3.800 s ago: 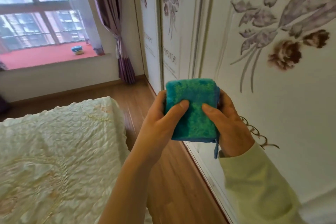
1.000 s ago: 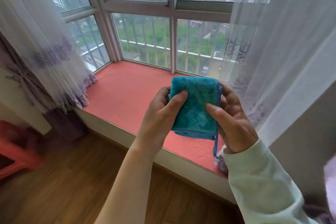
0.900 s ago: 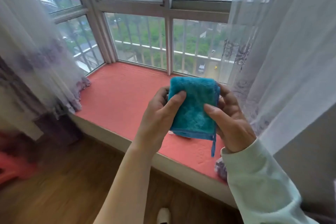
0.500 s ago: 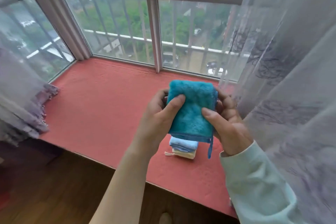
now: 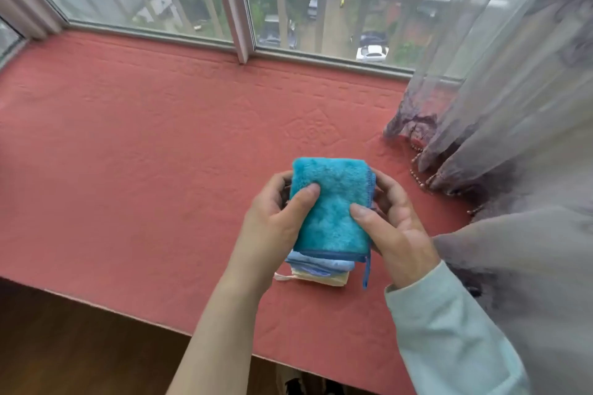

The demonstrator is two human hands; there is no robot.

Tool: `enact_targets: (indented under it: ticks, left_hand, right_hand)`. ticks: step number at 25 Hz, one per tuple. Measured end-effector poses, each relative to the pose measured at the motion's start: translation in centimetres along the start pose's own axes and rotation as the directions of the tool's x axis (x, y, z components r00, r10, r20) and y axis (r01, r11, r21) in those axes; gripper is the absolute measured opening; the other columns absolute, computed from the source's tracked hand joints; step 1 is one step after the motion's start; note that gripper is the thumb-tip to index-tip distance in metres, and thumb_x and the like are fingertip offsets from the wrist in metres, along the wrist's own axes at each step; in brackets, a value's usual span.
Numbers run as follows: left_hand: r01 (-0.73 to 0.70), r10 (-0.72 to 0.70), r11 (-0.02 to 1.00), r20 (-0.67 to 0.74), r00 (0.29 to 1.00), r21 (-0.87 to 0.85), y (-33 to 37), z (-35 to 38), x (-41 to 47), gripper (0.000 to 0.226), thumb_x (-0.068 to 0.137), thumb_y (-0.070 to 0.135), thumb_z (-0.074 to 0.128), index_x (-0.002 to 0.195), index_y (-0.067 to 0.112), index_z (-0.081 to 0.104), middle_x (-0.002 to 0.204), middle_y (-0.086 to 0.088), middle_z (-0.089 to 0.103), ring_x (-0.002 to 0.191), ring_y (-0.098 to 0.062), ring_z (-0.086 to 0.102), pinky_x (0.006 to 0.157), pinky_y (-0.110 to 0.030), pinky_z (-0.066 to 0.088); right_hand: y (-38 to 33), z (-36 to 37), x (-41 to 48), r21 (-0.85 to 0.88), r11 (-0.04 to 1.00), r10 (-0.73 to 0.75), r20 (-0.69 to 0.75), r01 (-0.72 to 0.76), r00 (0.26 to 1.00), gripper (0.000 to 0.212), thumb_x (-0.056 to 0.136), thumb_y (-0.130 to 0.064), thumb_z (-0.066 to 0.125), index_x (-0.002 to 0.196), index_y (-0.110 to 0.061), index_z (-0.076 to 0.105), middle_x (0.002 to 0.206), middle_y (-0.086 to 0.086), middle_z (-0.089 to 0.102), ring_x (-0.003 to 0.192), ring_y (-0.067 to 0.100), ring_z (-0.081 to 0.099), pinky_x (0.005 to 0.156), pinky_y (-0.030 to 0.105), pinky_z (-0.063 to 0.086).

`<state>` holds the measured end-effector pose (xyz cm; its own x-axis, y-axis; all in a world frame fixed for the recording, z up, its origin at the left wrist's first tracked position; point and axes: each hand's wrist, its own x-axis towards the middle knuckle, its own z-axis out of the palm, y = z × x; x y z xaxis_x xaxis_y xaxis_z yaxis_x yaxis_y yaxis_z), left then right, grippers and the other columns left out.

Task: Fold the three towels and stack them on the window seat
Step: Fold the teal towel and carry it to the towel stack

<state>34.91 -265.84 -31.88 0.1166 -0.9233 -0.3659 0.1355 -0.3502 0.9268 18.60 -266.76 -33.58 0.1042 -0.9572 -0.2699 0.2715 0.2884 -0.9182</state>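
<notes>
floor: dark wood floor (image 5: 64, 356) down in the bottom left corner, below the front edge of the seat

sleeve: pale green sleeve (image 5: 449, 337) on the right arm, left forearm is bare

left hand: the left hand (image 5: 272, 224) grips the left side of the teal towel, thumb pressed flat on the top face, fingers curled round behind it

right hand: the right hand (image 5: 398, 231) does pretty much the same on the right side, thumb on top near the lower corner, fingers wrapped behind the stitched edge

teal towel: the teal towel (image 5: 330, 202) is folded into a small fluffy rectangle, held between both hands right over the stack. It has a darker blue border, and a blue loop (image 5: 365, 269) dangles off the near right corner

stack: a light blue towel (image 5: 321, 263) folded on top of a pale yellow towel (image 5: 327, 280), sitting on the seat near its front edge. Only their near edges peek out. Honestly can't tell if the teal one touches them or hangs just above

window seat: red quilted window seat (image 5: 128, 154) running the whole width

curtain: sheer greyish curtain (image 5: 500, 99) on the right, beaded hem lying on the seat near the right hand

window: pale window frame (image 5: 234, 3) at the back, with railing bars and parked cars (image 5: 372, 53) far below through the glass
</notes>
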Motion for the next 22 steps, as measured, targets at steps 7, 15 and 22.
enact_targets:
  ticks: [7,15,22]
  left_hand:
    - [0.137,-0.132,0.989,-0.093,0.987,0.054,-11.1,-0.1,4.2,0.024,0.094,0.020,0.069,0.116,0.029,0.062,0.100,-0.003,0.080,0.097,-0.024,0.076,0.082,-0.042,0.062]
    - [0.119,-0.072,0.956,-0.181,0.981,0.267,-16.7,-1.7,7.0,0.032,0.090,0.016,0.074,0.112,0.036,0.063,0.105,0.006,0.077,0.097,-0.009,0.073,0.093,-0.045,0.058]
    - [0.110,-0.071,0.953,-0.143,0.987,0.284,-17.2,-2.1,6.6,0.030,0.091,0.012,0.072,0.111,0.034,0.067,0.102,0.011,0.076,0.092,-0.004,0.072,0.086,-0.034,0.059]
  right_hand:
    - [10.5,-4.2,2.9,-0.080,0.989,0.115,-0.112,-0.124,0.987,0.057,0.086,0.001,0.067,0.134,-0.023,0.048,0.121,-0.002,0.062,0.094,-0.002,0.069,0.070,0.016,0.055]
    - [15.9,-5.4,4.7,-0.169,0.974,0.126,-0.152,-0.151,0.980,0.050,0.082,0.006,0.070,0.119,-0.027,0.062,0.112,-0.008,0.068,0.090,0.012,0.071,0.069,0.027,0.059]
    - [16.8,-5.3,3.5,-0.298,0.941,0.100,-0.204,-0.159,0.974,0.033,0.066,-0.017,0.076,0.091,-0.033,0.063,0.101,-0.007,0.066,0.083,0.020,0.067,0.071,0.039,0.059]
